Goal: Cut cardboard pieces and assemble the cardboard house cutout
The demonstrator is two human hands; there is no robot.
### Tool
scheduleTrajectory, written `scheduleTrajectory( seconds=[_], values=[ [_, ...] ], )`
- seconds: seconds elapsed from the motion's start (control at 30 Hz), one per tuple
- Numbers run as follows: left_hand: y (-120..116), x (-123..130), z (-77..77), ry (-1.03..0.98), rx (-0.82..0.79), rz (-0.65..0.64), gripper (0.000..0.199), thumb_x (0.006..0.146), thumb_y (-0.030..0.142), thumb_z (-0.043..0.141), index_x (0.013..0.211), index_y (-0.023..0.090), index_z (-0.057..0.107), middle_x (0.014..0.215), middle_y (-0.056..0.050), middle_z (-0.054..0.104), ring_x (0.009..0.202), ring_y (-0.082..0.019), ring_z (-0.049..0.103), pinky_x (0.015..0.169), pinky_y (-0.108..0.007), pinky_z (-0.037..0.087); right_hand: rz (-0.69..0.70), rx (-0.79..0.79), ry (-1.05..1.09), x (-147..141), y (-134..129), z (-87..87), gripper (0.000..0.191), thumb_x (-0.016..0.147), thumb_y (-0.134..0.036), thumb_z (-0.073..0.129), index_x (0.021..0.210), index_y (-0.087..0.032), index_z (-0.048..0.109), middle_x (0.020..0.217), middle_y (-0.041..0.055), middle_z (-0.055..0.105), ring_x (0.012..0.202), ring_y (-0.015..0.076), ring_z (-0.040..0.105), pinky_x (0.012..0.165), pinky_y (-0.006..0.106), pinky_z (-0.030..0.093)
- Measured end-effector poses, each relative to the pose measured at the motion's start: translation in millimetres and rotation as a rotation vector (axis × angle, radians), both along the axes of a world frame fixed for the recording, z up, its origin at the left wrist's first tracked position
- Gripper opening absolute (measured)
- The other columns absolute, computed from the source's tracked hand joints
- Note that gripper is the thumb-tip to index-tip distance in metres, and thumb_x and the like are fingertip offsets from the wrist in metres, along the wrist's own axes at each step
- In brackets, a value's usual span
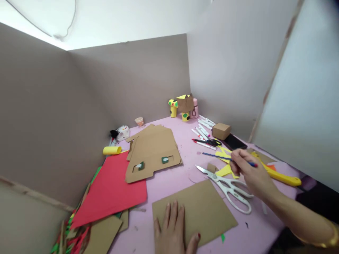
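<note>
My left hand [172, 231] lies flat with its fingers spread on a rectangular piece of brown cardboard [203, 208] near the table's front edge. In my right hand [242, 163] is a thin blue pencil [215, 155], gripped between fingers and thumb above the table, its long end pointing left and a red-and-blue end showing at the right. White-handled scissors [227, 187] lie just below that hand, blades apart. Yellow paper scraps [225, 170] and a small cardboard piece [211, 167] are beside them. A yellow utility knife [283, 175] rests to the right of the hand.
Beyond the cardboard lies a flattened carton [155, 148] with cut-outs, partly over red sheets [111, 190]. Several markers [202, 132], black scissors [213, 142], a small box [221, 131] and a dark phone [235, 142] lie at right. Yellow tube figures [173, 110] stand at the back. Grey partitions [132, 70] surround the table.
</note>
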State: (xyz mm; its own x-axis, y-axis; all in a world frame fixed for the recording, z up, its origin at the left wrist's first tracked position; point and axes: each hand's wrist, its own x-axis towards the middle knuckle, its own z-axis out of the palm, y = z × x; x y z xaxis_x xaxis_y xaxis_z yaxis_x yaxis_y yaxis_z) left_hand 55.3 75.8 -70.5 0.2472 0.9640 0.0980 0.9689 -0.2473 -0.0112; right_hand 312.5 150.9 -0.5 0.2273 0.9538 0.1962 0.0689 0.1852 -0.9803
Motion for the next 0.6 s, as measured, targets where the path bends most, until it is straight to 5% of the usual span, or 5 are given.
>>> scheduleTrajectory(
  seconds=[0.1, 0.23, 0.4, 0.6],
  values=[
    [-3.2, -8.3, -14.1, 0.002, 0.144, -0.090, 0.058, 0.079, 0.046, 0.053, 0.131, 0.021, 0.046, 0.138, -0.008, 0.036, 0.123, -0.035, 0.043, 0.089, -0.064, 0.044, 0.145, -0.043, -0.062, -38.6, -29.7, -19.8, 0.027, 0.092, -0.048, 0.038, 0.100, -0.027, 0.052, 0.080, 0.0008, 0.064, 0.068, 0.0154, 0.059, 0.055, 0.024, 0.048],
    [-2.1, -19.9, -21.1, -0.004, 0.298, -0.252, 0.063, 0.081, 0.061, 0.040, 0.130, 0.021, 0.047, 0.134, -0.008, 0.043, 0.111, -0.036, 0.055, 0.071, -0.059, 0.055, 0.324, 0.136, -0.520, -68.6, -50.7, -54.7, 0.028, 0.092, -0.034, 0.043, 0.116, -0.025, 0.053, 0.115, 0.0076, 0.063, 0.110, 0.0203, 0.057, 0.093, 0.032, 0.048],
    [-1.4, -15.0, -22.9, -0.075, 0.477, -0.199, 0.066, 0.079, 0.069, 0.033, 0.113, 0.020, 0.061, 0.122, -0.008, 0.058, 0.099, -0.034, 0.062, 0.066, -0.054, 0.056, 0.334, 0.398, -0.817, -76.5, -47.4, -76.8, 0.032, 0.087, -0.031, 0.048, 0.113, -0.016, 0.059, 0.111, 0.0133, 0.069, 0.101, 0.0253, 0.065, 0.083, 0.034, 0.057],
    [5.7, -19.9, -53.9, -0.250, 0.424, -0.139, 0.060, 0.075, 0.068, 0.045, 0.121, 0.031, 0.054, 0.128, 0.000, 0.054, 0.109, -0.031, 0.057, 0.083, -0.052, 0.051, 0.372, 0.417, -0.775, -71.1, -47.2, -89.3, 0.030, 0.087, -0.027, 0.049, 0.114, -0.024, 0.059, 0.108, 0.0067, 0.071, 0.096, 0.0224, 0.068, 0.080, 0.028, 0.058]
  ],
)
